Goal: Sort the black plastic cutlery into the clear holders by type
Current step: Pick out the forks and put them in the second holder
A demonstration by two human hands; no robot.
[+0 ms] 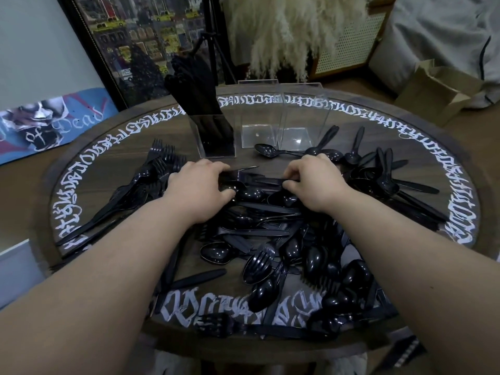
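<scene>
**Both hands working at the far edge of the cutlery pile**

The left hand (201, 182) and right hand (315, 180) are reaching over a round dark desk (108, 147) ringed with white lettering. Both are curling their fingers around a bundle of black knives (259, 180) lying crosswise between them, gripping it from either end. A mixed heap of black cutlery (292, 255) is lying nearer the person, under the forearms. Forks (162, 161) are sitting grouped to the left, spoons (378, 171) spreading out to the right. At the far side, three clear holders are standing in a row: the left holder (213, 136) is standing packed with upright black knife handles, while the middle holder (257, 125) and right holder (297, 125) are standing with nothing in them.
</scene>
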